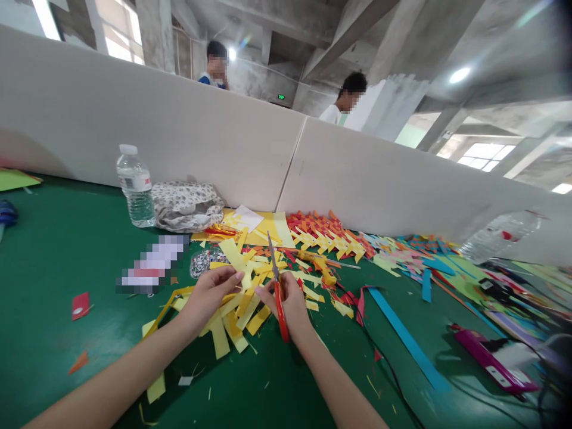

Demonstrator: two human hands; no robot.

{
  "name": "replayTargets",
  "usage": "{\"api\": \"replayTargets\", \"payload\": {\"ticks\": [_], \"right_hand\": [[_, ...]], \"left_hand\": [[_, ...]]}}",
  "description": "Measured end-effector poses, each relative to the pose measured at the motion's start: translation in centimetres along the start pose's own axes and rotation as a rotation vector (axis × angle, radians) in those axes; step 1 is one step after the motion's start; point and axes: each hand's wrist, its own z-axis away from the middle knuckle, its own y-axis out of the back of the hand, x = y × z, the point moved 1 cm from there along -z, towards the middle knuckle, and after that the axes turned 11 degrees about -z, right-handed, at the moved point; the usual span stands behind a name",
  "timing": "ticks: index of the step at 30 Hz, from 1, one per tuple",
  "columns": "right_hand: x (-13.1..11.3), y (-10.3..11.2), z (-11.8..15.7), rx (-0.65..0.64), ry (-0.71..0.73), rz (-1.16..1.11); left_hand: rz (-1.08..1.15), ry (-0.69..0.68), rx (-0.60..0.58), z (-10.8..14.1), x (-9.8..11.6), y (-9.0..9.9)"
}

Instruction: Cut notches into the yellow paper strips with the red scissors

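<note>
My left hand (213, 293) is closed in a pinch on a pale yellow paper strip (235, 257), which sticks up away from me. In my right hand (290, 301) is a pair of red-handled scissors (280, 307); the blades point away from me and look closed. That hand's thumb and fingertips come close to my left fingertips, and whether they also touch paper I cannot tell. Beneath both hands lies a loose pile of yellow paper strips (220, 338). A clear packet of small round pieces (206, 262) sits just beyond my left hand.
A water bottle (135, 190) and a patterned cloth pouch (187, 205) stand by the white partition (214, 143). Right of the pile are a yellow glue gun (322, 267), red woven paper pieces (317, 226), a blue strip (406, 339), a purple power strip (494, 360) and cables. Two people are beyond the partition.
</note>
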Motion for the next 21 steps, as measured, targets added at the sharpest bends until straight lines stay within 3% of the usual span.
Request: {"api": "replayTargets", "payload": {"ticks": [9,21], "right_hand": [[-0.7,0.2,1.0,-0.061,0.034,0.616],[-1.4,0.0,1.3,-0.107,0.03,0.645]], "left_hand": [[0.099,-0.019,0.136,-0.1,0.2,0.4],[0.055,-0.024,0.14,0.0,0.3,0.4]]}}
